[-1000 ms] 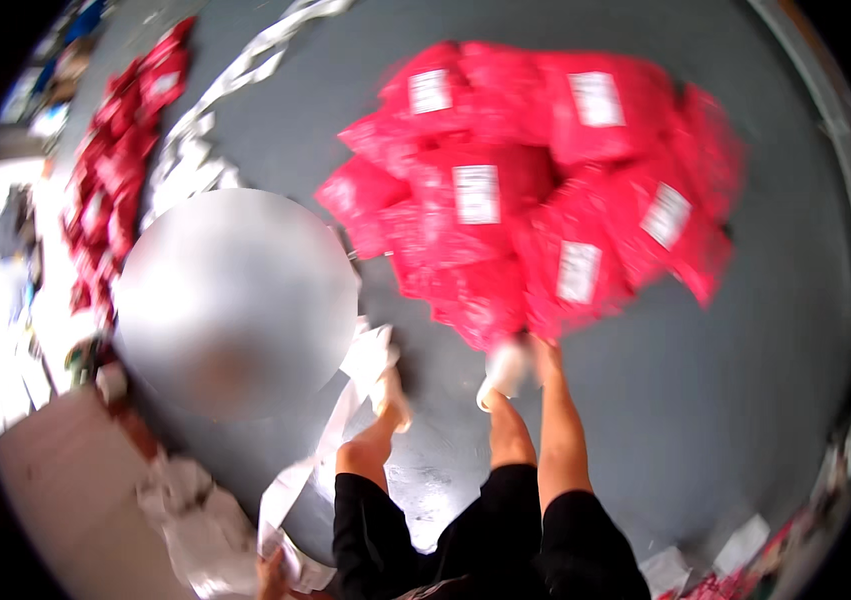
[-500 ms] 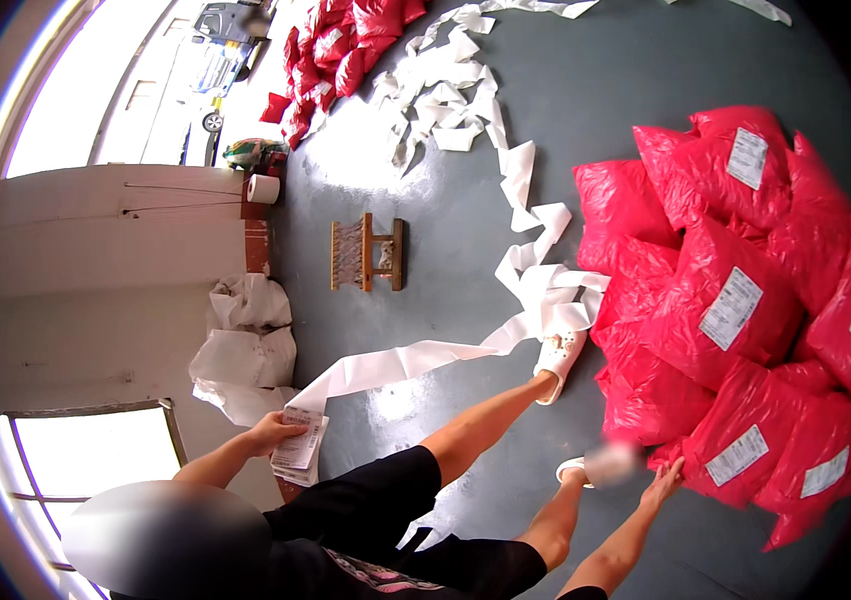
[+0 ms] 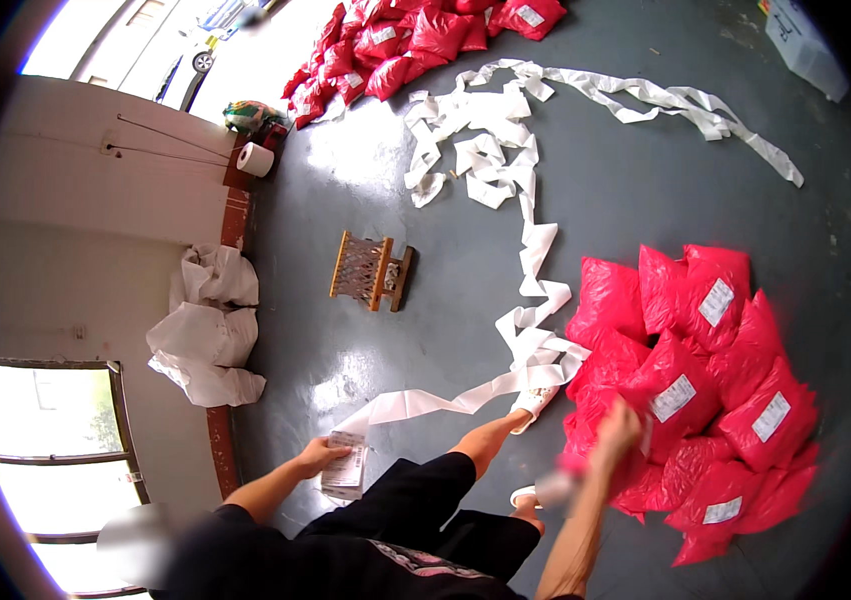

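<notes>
Reaching out to the right, the right hand (image 3: 617, 428) meets the near edge of the heap of bright pink plastic mailer bags with white rectangular labels (image 3: 705, 390). The hand is motion-blurred, so I cannot tell whether its fingers are spread or closed on a bag; it sits on or just above the bag at the heap's near left corner. The left hand (image 3: 317, 458) is low and to the left, fingers curled around a small stack of white printed label sheets (image 3: 347, 466), thumb on top pinching it.

A long white paper backing strip (image 3: 530, 300) runs across the grey concrete floor (image 3: 445, 180) from a tangled heap at the far side down to the person's forward white shoe (image 3: 535, 400), where it folds over itself. The likeliest trouble is that strip: it lies touching the shoe, so a step could catch it and drag or slide underfoot. The slick bags lean on each other, and pulling one from the edge could let its neighbours slump. The label stack is held by one edge only, so a hurried reach could fan it loose.

A small woven stool with a wooden frame (image 3: 372, 271) stands well apart on the left, and more pink bags (image 3: 395, 40) lie far off.
</notes>
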{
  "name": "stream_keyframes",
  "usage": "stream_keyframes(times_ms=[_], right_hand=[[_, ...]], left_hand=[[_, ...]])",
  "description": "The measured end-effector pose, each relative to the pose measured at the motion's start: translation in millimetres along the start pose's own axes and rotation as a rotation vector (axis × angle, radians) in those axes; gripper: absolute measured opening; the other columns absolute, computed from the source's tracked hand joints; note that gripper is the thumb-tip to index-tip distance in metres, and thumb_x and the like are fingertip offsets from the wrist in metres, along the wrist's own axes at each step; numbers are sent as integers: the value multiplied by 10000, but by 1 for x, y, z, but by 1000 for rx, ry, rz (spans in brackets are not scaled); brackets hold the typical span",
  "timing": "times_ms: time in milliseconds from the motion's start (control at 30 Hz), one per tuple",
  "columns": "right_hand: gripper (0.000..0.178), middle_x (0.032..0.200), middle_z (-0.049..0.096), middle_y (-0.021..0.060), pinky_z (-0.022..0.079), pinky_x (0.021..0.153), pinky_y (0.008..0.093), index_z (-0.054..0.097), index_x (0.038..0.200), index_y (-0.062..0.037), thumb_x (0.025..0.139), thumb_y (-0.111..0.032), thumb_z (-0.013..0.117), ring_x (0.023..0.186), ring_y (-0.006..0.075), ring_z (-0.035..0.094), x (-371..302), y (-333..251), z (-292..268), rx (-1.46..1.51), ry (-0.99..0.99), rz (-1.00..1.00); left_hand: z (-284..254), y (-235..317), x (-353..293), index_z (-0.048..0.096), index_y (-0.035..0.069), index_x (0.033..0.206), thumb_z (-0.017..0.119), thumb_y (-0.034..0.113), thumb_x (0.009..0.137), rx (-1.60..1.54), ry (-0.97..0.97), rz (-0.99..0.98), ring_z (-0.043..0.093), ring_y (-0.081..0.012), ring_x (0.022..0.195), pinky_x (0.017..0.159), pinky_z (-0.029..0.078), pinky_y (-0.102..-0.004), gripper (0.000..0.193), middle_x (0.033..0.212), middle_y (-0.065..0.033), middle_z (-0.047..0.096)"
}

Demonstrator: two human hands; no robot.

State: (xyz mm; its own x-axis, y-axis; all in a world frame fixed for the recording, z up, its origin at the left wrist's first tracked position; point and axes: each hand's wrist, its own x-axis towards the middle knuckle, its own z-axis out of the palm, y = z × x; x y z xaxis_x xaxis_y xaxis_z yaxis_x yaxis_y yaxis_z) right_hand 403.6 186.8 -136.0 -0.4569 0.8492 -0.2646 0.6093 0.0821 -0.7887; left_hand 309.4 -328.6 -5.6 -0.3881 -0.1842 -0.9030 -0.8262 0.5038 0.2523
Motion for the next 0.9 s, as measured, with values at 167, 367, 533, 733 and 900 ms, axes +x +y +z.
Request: stream_keyframes(times_ms=[167, 367, 533, 733, 900], right_hand=[[241, 714, 565, 94, 423, 598, 295, 592, 884, 24, 843, -201, 515, 657, 154, 523, -51, -281, 60, 654, -915, -552], [230, 839, 545, 3, 437, 645, 233, 511, 1061, -40, 895, -194, 471, 731, 100, 509, -69, -162, 101, 1018, -682, -326], [90, 672, 545, -15, 411, 483, 214, 564, 844, -76, 795, -129, 618, 544, 70, 486, -54, 264, -37, 625, 510, 634], [897, 1231, 477, 153, 321, 969, 379, 349, 1297, 18, 662, -497, 719, 1136, 217, 434, -79, 459, -248, 380, 439, 916], [799, 1387, 314, 40, 162, 1066, 359, 263, 1376, -67, 821, -601, 475, 1282, 176, 267, -47, 529, -235, 991, 389, 741]], left_hand=[[43, 14, -9, 561, -28, 1068, 611, 53, 818, -179, -30, 124, 610, -173, 805, 717, 509, -313, 268, 948, -86, 625], [69, 1, -47, 544, -22, 1059, 600, 49, 826, -154, 29, 82, 588, -163, 792, 695, 496, -294, 250, 930, -62, 607], [86, -4, -47, 560, -17, 1037, 599, 55, 822, -20, -16, 0, 602, -182, 784, 686, 503, -320, 230, 920, -72, 617], [88, -58, -9, 567, -20, 1041, 604, 64, 810, 182, 116, 28, 614, -199, 794, 708, 510, -327, 249, 939, -83, 625], [111, -86, -34, 581, -31, 1056, 583, 53, 822, 226, 129, -3, 626, -208, 794, 727, 524, -344, 249, 929, -101, 636]])
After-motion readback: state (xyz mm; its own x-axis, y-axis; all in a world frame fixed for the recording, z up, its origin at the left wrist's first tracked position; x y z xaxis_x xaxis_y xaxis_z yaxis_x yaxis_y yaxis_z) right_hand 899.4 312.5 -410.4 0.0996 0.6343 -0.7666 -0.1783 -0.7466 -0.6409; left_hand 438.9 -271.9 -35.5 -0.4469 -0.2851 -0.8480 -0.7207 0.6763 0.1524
